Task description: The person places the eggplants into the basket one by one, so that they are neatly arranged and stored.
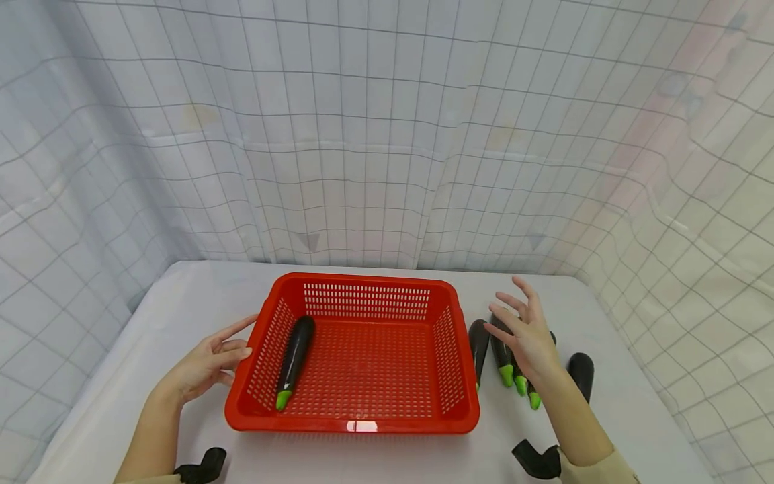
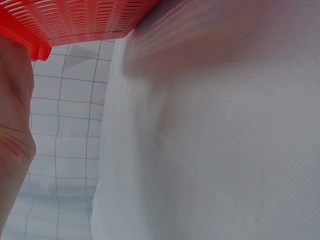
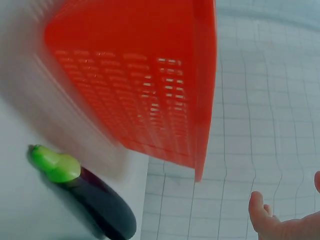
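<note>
A red plastic basket with slotted walls stands on the white table. Inside it, along the left wall, lies one dark eggplant with a green stem end. My left hand is at the basket's left rim, fingertips against it and fingers loosely extended; in the left wrist view the basket rim covers the fingertips. To the right of the basket my right hand hovers above several eggplants, fingers spread and holding nothing. In the right wrist view an eggplant lies on the table beside the basket wall.
Another eggplant lies farther right, apart from the group and partly behind the right forearm. White cloth with a dark grid hangs behind the table and on both sides. The table has white covering.
</note>
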Tool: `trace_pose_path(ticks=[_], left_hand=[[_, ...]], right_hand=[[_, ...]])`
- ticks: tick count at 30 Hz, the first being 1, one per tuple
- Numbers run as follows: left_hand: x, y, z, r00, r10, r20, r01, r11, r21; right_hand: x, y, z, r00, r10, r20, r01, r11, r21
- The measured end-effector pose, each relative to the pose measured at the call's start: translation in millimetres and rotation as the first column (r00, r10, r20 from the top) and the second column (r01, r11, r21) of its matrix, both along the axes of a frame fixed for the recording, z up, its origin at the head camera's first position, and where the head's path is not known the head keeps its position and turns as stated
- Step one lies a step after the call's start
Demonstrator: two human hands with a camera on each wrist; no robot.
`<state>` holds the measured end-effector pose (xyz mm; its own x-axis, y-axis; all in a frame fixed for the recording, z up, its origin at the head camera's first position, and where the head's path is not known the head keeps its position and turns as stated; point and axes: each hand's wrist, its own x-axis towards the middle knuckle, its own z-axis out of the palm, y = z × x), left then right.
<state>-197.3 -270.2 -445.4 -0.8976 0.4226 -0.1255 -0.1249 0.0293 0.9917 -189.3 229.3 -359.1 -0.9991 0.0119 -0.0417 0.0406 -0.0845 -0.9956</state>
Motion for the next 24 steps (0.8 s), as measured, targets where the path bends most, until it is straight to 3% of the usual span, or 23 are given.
trace_pose_path(ticks=[12,18,24], left_hand=[[1.8,0.7,0.2,1.0,0.001,-0.004,-0.001,1.0,0.027],[2.6,0.0,-0.4,1.0,0.01,0.002,-0.01,1.0,0.024],[2.3,0.5,-0.4,1.0,0.008,0.002,-0.008,1.0,0.019]], right_hand=[[11.4,56,-21.3,0.988,-0.137,-0.07,0.141,0.989,0.053],[12.7,83,-31.1,0.973,-0.229,-0.039,0.231,0.971,0.068],[16.4,107,-39.6,0.939,-0.343,0.029,0.34,0.937,0.077]])
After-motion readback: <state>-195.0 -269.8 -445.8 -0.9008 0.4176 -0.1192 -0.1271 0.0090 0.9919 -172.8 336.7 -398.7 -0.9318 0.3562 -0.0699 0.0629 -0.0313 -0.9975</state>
